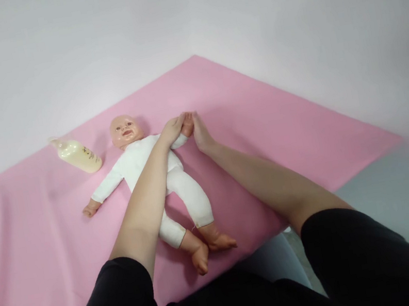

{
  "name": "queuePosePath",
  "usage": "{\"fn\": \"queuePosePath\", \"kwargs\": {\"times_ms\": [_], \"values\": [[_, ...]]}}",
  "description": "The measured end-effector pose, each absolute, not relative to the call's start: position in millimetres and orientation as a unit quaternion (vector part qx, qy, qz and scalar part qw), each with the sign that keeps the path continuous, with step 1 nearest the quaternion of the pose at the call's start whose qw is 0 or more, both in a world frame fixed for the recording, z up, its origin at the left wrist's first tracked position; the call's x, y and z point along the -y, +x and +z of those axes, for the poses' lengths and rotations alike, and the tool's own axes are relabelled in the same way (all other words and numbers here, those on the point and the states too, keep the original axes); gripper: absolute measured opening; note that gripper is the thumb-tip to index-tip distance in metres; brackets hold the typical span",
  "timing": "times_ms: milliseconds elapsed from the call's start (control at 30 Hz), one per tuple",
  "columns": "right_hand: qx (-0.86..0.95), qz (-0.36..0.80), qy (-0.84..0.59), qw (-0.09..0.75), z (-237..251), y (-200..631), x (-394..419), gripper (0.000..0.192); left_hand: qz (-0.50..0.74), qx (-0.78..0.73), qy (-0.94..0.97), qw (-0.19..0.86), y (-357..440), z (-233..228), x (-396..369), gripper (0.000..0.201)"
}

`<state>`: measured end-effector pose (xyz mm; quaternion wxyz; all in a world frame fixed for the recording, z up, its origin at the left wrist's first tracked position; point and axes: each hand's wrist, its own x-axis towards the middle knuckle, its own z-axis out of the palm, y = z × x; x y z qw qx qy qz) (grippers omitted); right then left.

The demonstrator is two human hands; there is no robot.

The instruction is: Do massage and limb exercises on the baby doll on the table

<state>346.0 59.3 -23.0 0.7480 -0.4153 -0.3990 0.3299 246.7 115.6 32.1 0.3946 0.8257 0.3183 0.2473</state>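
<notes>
Lying flat: baby doll (145,173) on its back on pink sheet (282,129), head twd far corner, feet twd the person.
Doll outfit: white one-piece, bare feet + bare hands showing.
Doll arm (viewer's left): stretched out sideways, its small hand resting on the sheet.
Doll arm (viewer's right): lifted/extended out to the side, its hand (187,125) caught btwn both of the person's hands.
Left hand (172,128): reaches across doll's chest, forearm lying over the torso; fingers closed lightly round the doll's wrist/hand.
Right hand (201,132): comes in from the right, fingertips meeting the doll's hand from the other side; touching it, fingers fairly straight, can't tell if it really grips.
Both hands: touching each other at the doll's hand, just right of doll's head.
Sleeves: black, pushed up to upper arms; forearms bare.
Bottle (77,154): baby bottle w/ pale yellowish contents, lying on its side on the sheet, left of doll's head, nipple end pointing away left; near the doll but not touching, well apart from both hands.
Surface: pink sheet covers it, a few creases on the left side; corner points away.
Bkgd: plain white walls; grey floor at lower right.
</notes>
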Motion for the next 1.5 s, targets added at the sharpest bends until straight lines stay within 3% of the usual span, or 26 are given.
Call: {"fn": "queuePosePath", "kwargs": {"times_ms": [300,733,1033,1267,1500], "values": [[0.416,0.367,-0.395,0.732,-14.8,342.7,-52.5,0.063,0.277,-0.342,0.808,0.392,245.8,36.4,-114.3,0.072],[0.37,0.37,-0.433,0.734,-26.5,347.2,-63.6,0.061,0.221,-0.311,0.845,0.374,246.0,33.1,-113.8,0.057],[0.398,0.333,-0.416,0.747,-22.6,347.1,-57.0,0.054,0.238,-0.327,0.832,0.38,247.6,32.8,-115.3,0.07],[0.37,0.363,-0.425,0.742,-26.5,347.8,-63.6,0.049,0.202,-0.291,0.854,0.38,245.4,32.5,-113.6,0.058],[0.323,0.407,-0.402,0.754,-33.8,352.8,-78.0,0.065,0.17,-0.257,0.843,0.441,244.0,34.5,-110.5,0.045]]}}
